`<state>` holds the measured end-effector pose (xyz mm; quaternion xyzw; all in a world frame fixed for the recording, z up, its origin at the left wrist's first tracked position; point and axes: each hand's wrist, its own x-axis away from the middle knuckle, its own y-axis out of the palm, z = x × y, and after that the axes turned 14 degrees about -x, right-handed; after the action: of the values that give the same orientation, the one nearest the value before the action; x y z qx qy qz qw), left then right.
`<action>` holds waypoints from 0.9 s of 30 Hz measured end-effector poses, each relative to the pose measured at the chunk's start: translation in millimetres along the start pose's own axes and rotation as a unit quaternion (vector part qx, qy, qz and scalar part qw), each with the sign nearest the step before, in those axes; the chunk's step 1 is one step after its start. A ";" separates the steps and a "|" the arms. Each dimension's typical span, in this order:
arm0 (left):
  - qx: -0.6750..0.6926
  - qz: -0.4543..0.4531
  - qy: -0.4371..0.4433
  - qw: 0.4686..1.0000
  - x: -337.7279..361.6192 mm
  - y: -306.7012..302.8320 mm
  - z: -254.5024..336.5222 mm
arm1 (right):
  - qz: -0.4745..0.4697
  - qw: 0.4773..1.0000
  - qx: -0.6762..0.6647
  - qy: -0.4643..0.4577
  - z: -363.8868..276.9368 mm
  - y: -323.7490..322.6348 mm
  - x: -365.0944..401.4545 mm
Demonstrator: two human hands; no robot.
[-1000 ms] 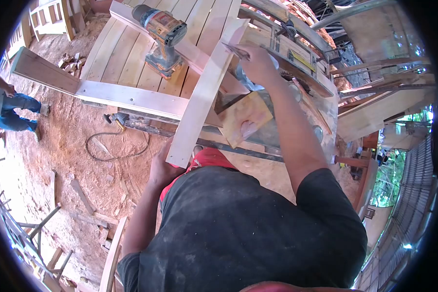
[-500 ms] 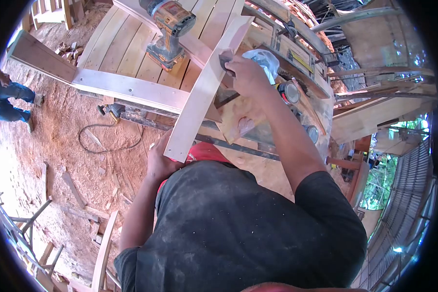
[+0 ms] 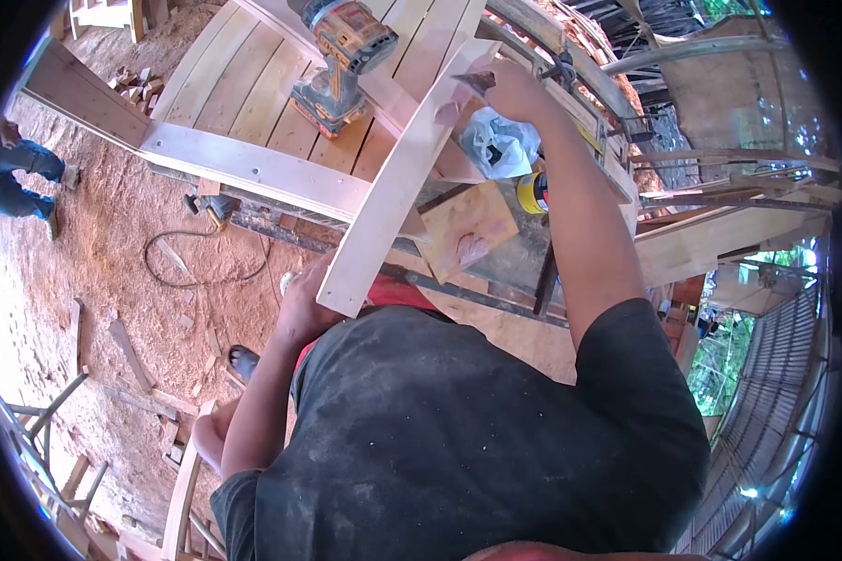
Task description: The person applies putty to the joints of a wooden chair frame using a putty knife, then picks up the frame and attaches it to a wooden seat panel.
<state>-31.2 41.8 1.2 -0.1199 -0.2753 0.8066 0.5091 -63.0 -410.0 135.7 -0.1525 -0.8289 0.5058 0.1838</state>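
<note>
Near the far end of a pale plank [image 3: 384, 201]: right hand [image 3: 517, 92], fingers closed on a dark scraper [image 3: 474, 82], its blade at the plank's face; just below it, a patch of pinkish paste [image 3: 447, 113]. At the plank's near end: left hand [image 3: 306, 294], against the edge, fingers partly hidden, so that their closure cannot be told. Plank: slanting from the lap up over the work surface. Beside the right forearm: one crumpled plastic bag [image 3: 500, 145], one yellow-banded tin [image 3: 532, 193], partly covered by the arm. Between tin and plank: one square board [image 3: 477, 210], its face smeared pink. Beyond the plank, on the left: one slatted wooden panel [image 3: 262, 103], bearing an upright cordless drill [image 3: 343, 56], with a drilled rail [image 3: 253, 173] along its near edge. Ground: reddish, strewn with shavings [image 3: 112, 271] and offcuts; on it, a looped black cable [image 3: 150, 257]. Far left: another person, blue trousers [image 3: 21, 168] visible. Far right: ribbed wall [image 3: 767, 351], greenery showing beside it. Changes against half a second ago: scraper and right hand shifted farther toward the plank's far end; round tin tops formerly visible, now hidden by the forearm; a dark shoe [image 3: 243, 361] newly in view beside the left forearm.
</note>
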 end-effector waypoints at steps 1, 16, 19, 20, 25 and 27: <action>-0.011 -0.012 -0.005 1.000 -1.5 0.8 -3.2 | -0.002 1.000 0.000 -0.014 4.6 1.3 -7.1; -0.037 -0.023 0.005 0.999 -3.0 6.6 -20.0 | -0.200 0.957 -0.182 0.106 -48.4 -2.8 8.0; -0.041 -0.017 0.013 0.999 -1.9 5.8 -19.1 | -0.193 0.949 -0.198 0.151 -44.4 6.5 11.7; -0.037 -0.012 0.014 0.999 -3.3 7.8 -23.1 | -0.200 0.952 -0.185 0.136 -44.4 8.6 10.4; -0.016 -0.022 0.002 1.000 0.0 8.9 -21.9 | -0.206 0.964 -0.133 0.107 -79.6 12.2 30.8; -0.016 -0.013 0.015 1.000 -0.4 11.8 -24.6 | -0.203 0.960 -0.143 0.128 -79.7 18.4 34.5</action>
<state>-28.3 45.5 -25.7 -0.1369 -0.2822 0.7935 0.5215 -55.7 -324.4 158.0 -0.0691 -0.8756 0.3100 0.3640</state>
